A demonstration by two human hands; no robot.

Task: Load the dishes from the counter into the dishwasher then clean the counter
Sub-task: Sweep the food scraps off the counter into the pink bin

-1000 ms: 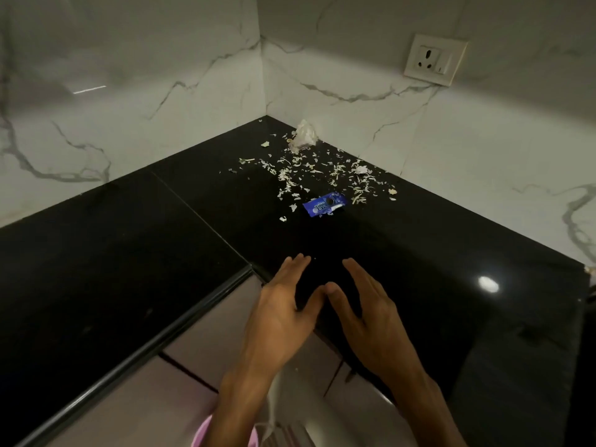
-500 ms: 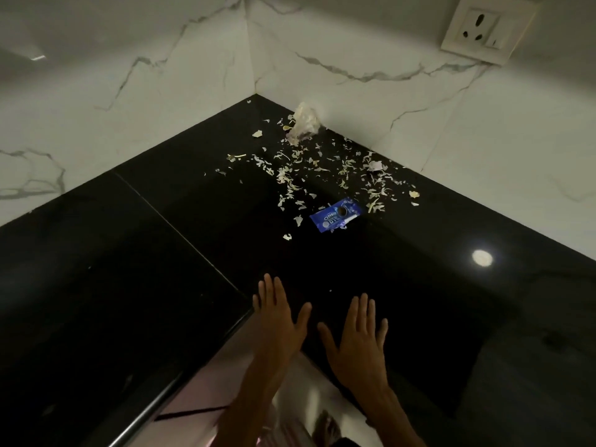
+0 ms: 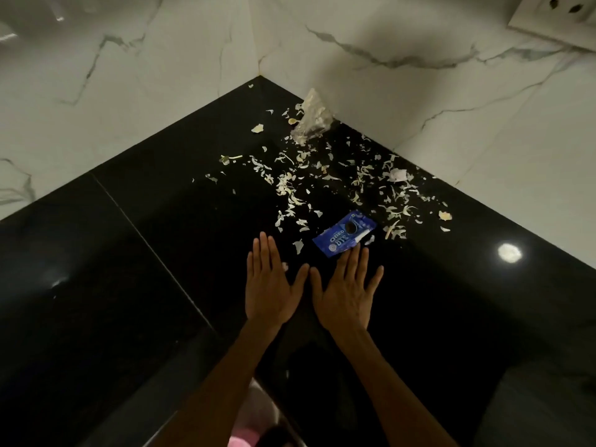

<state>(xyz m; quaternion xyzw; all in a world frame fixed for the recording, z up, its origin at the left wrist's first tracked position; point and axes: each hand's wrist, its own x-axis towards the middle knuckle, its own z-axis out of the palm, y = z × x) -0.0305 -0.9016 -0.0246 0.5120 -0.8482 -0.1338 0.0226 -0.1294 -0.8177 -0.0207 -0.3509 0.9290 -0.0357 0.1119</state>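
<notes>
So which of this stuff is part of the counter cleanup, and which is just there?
Job: peel scraps, blue wrapper, clear bag, counter, left hand, right hand.
Just there: wall socket, marble wall, pink thing.

A single head-worn wide-angle camera looks forward and steeply down from above the table (image 3: 122, 285), facing its inner corner where two marble walls (image 3: 129, 91) meet. The view is close; both forearms enter from the bottom edge. No second view exists.
</notes>
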